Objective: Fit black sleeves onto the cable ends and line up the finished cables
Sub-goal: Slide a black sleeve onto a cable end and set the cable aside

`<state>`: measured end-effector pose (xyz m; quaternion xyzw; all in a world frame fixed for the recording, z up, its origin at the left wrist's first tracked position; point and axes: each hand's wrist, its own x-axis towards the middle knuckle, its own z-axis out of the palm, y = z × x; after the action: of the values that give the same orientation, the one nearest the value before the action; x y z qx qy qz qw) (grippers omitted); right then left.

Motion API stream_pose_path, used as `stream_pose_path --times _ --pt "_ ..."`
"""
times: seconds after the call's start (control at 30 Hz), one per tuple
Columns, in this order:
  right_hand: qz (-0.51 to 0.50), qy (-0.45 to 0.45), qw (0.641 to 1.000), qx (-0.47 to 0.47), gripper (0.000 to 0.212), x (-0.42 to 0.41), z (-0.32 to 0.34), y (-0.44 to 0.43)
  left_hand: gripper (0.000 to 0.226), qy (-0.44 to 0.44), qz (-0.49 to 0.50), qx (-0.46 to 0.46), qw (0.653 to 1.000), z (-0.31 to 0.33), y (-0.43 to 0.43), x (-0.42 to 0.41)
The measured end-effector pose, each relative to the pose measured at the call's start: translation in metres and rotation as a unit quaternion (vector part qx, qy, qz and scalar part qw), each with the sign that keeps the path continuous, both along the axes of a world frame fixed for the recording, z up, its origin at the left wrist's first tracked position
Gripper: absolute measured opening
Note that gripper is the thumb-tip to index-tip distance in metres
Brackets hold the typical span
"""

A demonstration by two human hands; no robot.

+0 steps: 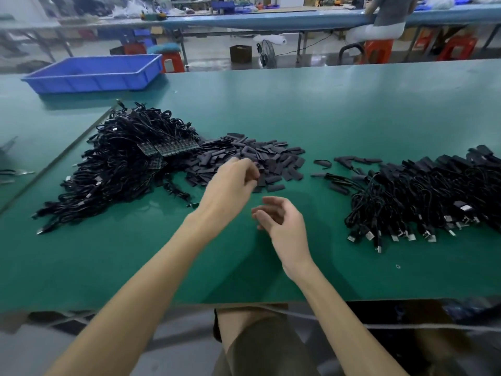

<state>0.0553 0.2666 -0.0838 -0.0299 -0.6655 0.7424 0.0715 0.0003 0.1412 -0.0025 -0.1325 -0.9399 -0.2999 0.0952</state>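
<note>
Where the green-topped workbench (352,109) fills the view, a tangled heap of black cables with bare green circuit-board ends (119,164) lies at left; a second heap of black cables with sleeved ends and silver plugs (423,196) lies at right. Between them, touching the left heap: a pile of flat black sleeves (273,158). Far left: a blue plastic tray (95,74). Left hand (230,185) over the pile's near edge, fingertips bunched and blurred; whether they pinch a sleeve cannot be told. Right hand (282,221) just beside it, fingers loosely curled, apart, holding nothing
</note>
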Motion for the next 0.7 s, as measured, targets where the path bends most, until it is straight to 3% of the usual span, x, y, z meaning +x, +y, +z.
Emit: stream_pose_path --times 0.13,0.27,0.33,0.4,0.47,0.6,0.7 --pt "-0.006 0.004 1.0 0.006 0.02 0.001 0.0 0.001 0.027 -0.102 0.095 -0.139 0.98 -0.018 -0.073 -0.01" --pt "-0.004 -0.002 1.0 0.018 0.021 0.003 0.002 0.002 0.013 -0.12 0.103 -0.167 0.973 -0.033 -0.101 -0.002" --pt "0.003 -0.002 1.0 0.025 0.021 0.003 0.003 0.002 0.011 -0.134 0.089 -0.098 0.982 -0.037 -0.098 0.003" --pt "0.024 0.012 0.997 0.068 0.022 0.004 0.002 0.002 0.012 -0.169 0.051 0.051 0.983 -0.035 -0.089 0.009" --pt "0.062 0.035 0.991 0.117 0.026 0.004 0.001 0.002 0.011 -0.195 0.005 0.19 0.962 -0.029 -0.076 0.017" --pt "0.097 0.032 0.987 0.127 0.037 0.004 0.002 -0.001 0.016 -0.23 -0.031 0.279 0.932 -0.028 -0.049 0.029" --pt "0.072 0.039 0.991 0.101 0.024 0.004 0.0 0.001 0.018 -0.289 -0.051 0.338 0.894 -0.03 -0.04 0.031"
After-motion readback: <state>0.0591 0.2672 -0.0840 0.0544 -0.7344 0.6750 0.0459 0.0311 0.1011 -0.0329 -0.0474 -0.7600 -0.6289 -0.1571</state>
